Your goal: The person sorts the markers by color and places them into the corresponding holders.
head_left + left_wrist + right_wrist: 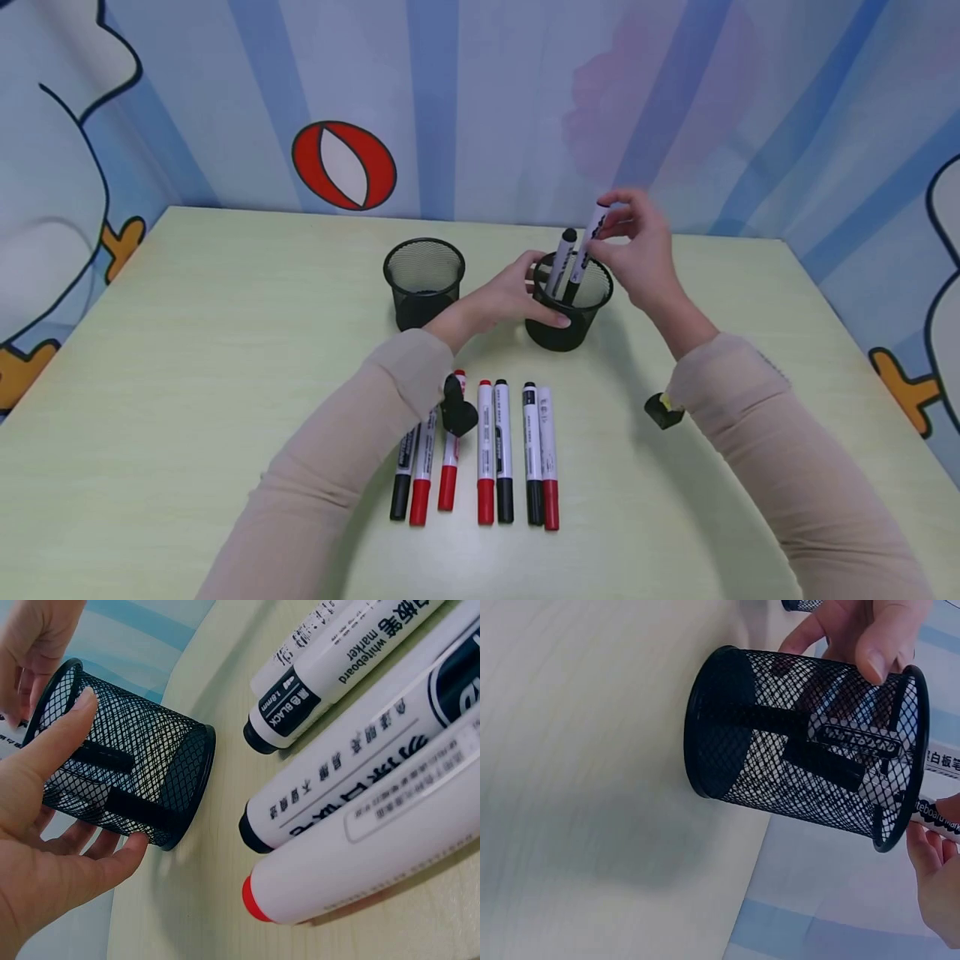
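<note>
Though between both hands (641,250), cup (579,318) against left (508,296).

One high view, two close ones rolled opposite ways.
The head view looks forward and down across the table (225,333) to the wall (495,100); the left wrist view sits low, near the markers (360,765), facing the cup (146,746) with its mouth leftward; the right wrist view, also close, turns it rightward. All three share cup, left hand (513,296) and right hand (639,246).
</note>
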{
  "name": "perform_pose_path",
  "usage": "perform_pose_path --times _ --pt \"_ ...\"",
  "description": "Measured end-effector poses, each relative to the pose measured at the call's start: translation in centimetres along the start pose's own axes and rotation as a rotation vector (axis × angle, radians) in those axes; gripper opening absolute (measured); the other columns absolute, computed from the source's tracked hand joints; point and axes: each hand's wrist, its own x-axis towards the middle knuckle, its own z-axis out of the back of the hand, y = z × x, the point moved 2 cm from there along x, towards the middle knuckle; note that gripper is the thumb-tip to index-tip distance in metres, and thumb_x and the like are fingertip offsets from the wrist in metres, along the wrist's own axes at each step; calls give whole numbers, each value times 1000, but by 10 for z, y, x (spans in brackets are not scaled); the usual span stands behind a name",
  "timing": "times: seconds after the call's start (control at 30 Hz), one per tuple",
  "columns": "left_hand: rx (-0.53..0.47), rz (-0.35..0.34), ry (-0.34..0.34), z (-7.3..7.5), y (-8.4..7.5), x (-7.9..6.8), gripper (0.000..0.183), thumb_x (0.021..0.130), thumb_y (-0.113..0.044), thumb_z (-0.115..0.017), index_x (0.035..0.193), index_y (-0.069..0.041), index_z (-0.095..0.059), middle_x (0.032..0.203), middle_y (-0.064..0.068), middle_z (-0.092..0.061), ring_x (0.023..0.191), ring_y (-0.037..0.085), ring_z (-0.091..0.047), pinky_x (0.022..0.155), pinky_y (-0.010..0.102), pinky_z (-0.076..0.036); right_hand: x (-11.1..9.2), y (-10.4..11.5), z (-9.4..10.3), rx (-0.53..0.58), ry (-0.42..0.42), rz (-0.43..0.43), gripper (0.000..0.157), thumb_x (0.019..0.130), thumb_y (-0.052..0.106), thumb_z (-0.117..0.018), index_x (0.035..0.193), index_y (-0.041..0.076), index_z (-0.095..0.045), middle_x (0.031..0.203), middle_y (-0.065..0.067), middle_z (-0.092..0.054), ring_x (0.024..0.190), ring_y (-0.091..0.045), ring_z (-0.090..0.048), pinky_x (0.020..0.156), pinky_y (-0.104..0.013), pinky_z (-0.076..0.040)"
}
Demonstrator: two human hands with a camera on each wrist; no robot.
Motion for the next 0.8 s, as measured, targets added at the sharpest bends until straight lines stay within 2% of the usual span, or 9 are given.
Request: perform_pose_path --times 0.3,0.6,0.8 --pt "-4 -3 3 0 1 -1 88 73 -8 -80 141 -16 -25 135 8 -38 126 28 -37 102 41 -36 -4 -5 -7 -60 5 36 43 75 -12 -63 113 4 -51 87 -7 -52 82 -18 -57 66 -24 -49" --pt "-2 1 5 1 2 0 88 73 -9 -79 142 -17 -25 134 9 -38 125 28 -37 101 42 -36 -8 -6 -12 -161 52 39 40 79 -5 -63 115 7 -49 88 -10 -53 88 -21 -59 69 -31 -47" --pt "-11 -6 8 2 2 0 88 73 -9 -79 141 -16 -25 133 10 -39 125 28 -37 101 41 -37 -9 -7 -14 -163 47 52 38 80 -4 -63 114 7 -49 89 -12 -54 89 -21 -59 73 -34 -49"
